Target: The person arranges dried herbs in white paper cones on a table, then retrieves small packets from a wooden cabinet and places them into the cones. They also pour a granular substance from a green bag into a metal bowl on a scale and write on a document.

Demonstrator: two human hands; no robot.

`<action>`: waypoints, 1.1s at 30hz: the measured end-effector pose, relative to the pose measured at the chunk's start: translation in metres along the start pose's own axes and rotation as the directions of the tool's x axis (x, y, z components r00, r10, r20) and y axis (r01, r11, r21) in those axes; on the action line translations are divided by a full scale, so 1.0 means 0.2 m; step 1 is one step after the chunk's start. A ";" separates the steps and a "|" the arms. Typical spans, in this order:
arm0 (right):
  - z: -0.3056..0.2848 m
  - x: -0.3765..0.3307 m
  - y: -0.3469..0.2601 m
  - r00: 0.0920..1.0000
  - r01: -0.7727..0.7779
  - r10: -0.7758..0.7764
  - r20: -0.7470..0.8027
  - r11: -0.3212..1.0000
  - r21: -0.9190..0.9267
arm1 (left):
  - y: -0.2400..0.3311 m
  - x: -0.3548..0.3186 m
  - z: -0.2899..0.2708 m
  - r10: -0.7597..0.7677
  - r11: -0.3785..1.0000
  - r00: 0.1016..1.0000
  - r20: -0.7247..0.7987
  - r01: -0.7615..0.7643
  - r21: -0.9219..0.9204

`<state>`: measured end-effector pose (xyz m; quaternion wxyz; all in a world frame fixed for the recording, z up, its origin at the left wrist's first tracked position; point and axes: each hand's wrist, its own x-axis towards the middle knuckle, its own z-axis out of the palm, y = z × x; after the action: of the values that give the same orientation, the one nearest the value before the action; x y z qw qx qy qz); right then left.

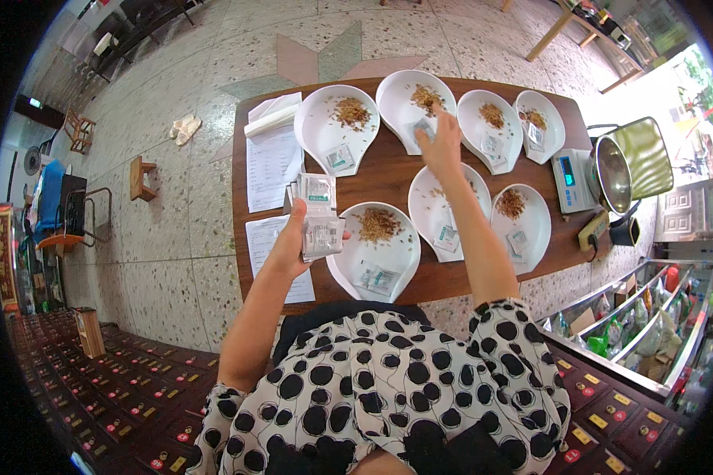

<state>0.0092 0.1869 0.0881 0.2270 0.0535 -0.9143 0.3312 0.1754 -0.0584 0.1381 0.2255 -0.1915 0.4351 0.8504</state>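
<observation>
My left hand [291,241] is closed around a stack of small white-and-green sachets [319,229], held over the left part of the table. My right hand [444,146] reaches over the far middle scoop-shaped white tray [394,95]. Its thumb and forefinger are apart, with the thumb beside a sachet [418,127] at the tray's narrow end; whether they touch is unclear. Several more such trays stand around, each bearing brown dried plant pieces [379,225] and one or more sachets [378,279]. My right forearm partly covers the middle near tray [425,207].
Everything stands on a brown wooden table [384,178]. Printed papers [273,170] lie at its left edge. A digital scale [576,180] with a steel bowl [614,174] sits at the right, near a power strip [592,231]. Dark drawer cabinets [119,388] flank me.
</observation>
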 end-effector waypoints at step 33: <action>0.23 -0.25 -0.68 0.966 0.139 -0.185 0.178 0.959 0.245 | 0.16 -0.10 -0.38 0.344 0.893 0.884 -0.317 -0.412 -0.181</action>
<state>0.0696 0.0491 0.1137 0.1529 0.1874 -0.8803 0.4082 0.1842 -0.1418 0.1290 -0.0338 -0.2453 0.3838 0.8896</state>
